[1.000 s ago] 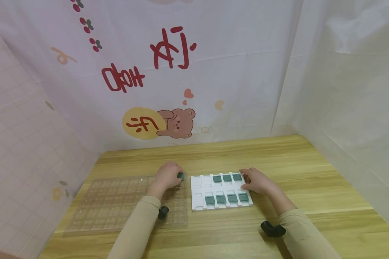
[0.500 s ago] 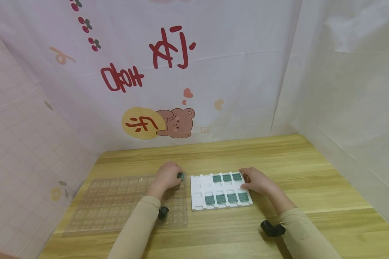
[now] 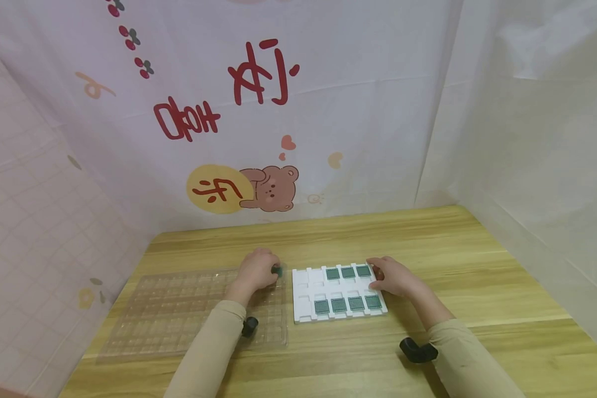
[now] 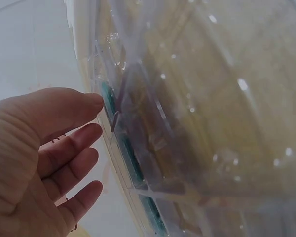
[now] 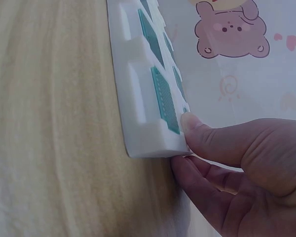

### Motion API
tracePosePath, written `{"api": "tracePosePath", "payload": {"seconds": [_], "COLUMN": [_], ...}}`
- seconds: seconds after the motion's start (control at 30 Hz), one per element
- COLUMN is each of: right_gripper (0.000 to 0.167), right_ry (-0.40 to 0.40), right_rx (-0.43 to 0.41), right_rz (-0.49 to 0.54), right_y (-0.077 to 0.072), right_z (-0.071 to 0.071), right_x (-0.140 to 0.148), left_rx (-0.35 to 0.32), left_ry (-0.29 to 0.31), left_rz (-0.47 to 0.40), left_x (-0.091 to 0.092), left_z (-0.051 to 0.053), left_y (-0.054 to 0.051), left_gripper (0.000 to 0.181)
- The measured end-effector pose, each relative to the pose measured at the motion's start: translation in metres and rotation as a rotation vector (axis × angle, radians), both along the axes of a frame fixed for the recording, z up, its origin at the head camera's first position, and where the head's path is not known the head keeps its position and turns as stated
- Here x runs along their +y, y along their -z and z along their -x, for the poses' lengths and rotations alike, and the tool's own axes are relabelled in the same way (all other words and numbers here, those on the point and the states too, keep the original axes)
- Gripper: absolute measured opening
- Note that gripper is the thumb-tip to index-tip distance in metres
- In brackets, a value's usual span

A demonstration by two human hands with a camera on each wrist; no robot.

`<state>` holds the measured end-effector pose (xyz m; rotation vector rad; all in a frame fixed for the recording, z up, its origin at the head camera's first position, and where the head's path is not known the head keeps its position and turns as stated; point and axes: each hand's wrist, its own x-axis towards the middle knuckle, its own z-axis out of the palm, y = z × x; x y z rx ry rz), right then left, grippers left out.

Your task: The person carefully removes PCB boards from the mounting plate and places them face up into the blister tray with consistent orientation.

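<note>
My left hand (image 3: 256, 268) is at the far right corner of a clear plastic compartment tray (image 3: 179, 309), its thumb and fingertips at a small green circuit board (image 3: 277, 271). In the left wrist view, the thumb touches the edge of this green board (image 4: 108, 100), and other green pieces (image 4: 131, 160) sit in compartments beside it; the index finger is mostly hidden. My right hand (image 3: 397, 278) grips the right edge of a white tray (image 3: 303, 284), thumb on top and fingers against its side. Several square green boards (image 3: 356, 303) lie in that tray's two rows of slots, towards the right.
Both trays lie side by side on a wood-grain table (image 3: 348, 359), with a narrow gap between them. A white printed curtain (image 3: 368, 110) stands behind the table and along both sides. A black strap device (image 3: 418, 351) sits at the right wrist, another (image 3: 250, 326) at the left.
Both hands stay in place. The green board at the left fingertips shifts very slightly; the white tray and its boards look unchanged.
</note>
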<state>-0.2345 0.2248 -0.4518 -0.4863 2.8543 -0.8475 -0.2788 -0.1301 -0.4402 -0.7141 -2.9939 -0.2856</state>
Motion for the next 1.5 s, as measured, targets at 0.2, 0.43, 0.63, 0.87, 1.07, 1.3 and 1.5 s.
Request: {"api": "tracePosePath", "payload": {"seconds": [0.2, 0.43, 0.63, 0.87, 1.07, 1.3, 1.5], "right_gripper": [0.061, 0.061, 0.062, 0.061, 0.062, 0.062, 0.062], "right_ry": [0.003, 0.002, 0.003, 0.003, -0.003, -0.001, 0.007], "right_rx": [0.002, 0.002, -0.007, 0.001, 0.007, 0.005, -0.007], "right_rz": [-0.009, -0.011, -0.002, -0.001, -0.005, -0.006, 0.005], "right_y": [-0.002, -0.002, -0.001, -0.001, -0.001, -0.001, -0.001], "right_z": [0.000, -0.002, -0.001, -0.001, -0.001, -0.001, -0.001], "right_x": [0.000, -0.001, 0.000, 0.000, -0.001, 0.000, 0.000], "left_rx": [0.000, 0.036, 0.041, 0.053, 0.121, 0.204, 0.303], "left_ry": [0.008, 0.049, 0.075, 0.084, 0.155, 0.225, 0.310], "left_rz": [-0.012, -0.048, -0.099, -0.152, -0.195, -0.119, -0.062], "left_x": [-0.001, -0.003, -0.002, 0.004, 0.013, 0.027, 0.037], "left_z": [-0.003, -0.008, -0.016, -0.030, -0.047, -0.063, -0.073], "left_y": [-0.001, -0.003, -0.008, -0.015, -0.021, -0.022, -0.020], "left_gripper": [0.016, 0.022, 0.022, 0.022, 0.025, 0.032, 0.035]}}
